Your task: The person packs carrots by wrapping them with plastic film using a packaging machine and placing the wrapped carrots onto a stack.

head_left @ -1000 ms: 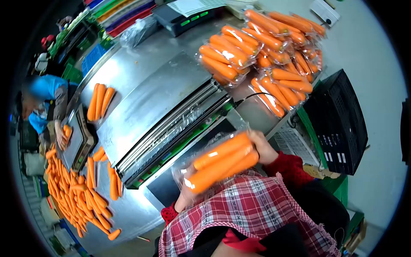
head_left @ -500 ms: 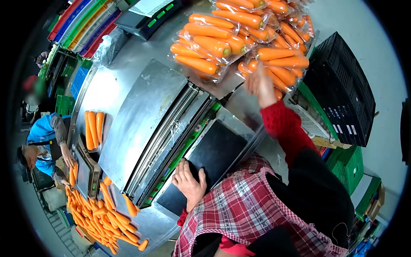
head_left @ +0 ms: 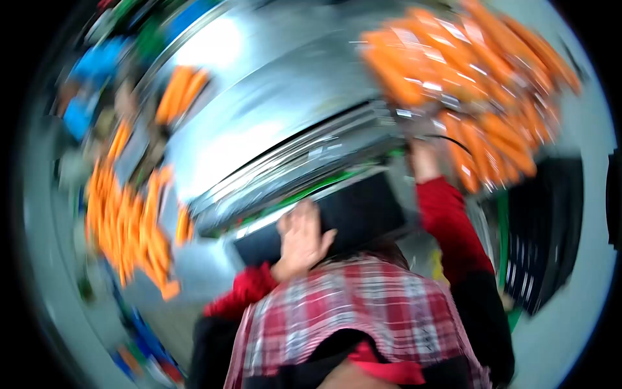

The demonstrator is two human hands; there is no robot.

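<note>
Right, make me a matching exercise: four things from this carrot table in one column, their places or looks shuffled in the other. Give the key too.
1. Left hand
2. Loose carrots
3. Bagged carrots
4. Apron

A. Upper right of view
B. Red-and-white plaid
C. On the black panel
D. Left side of view

Pairs: 1-C, 2-D, 3-A, 4-B

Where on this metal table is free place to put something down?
Bare: metal table between the three carrots and bagged carrots; black panel, right of the left hand. Crowded: right end, with bagged carrots; left end, with loose carrots.
</note>
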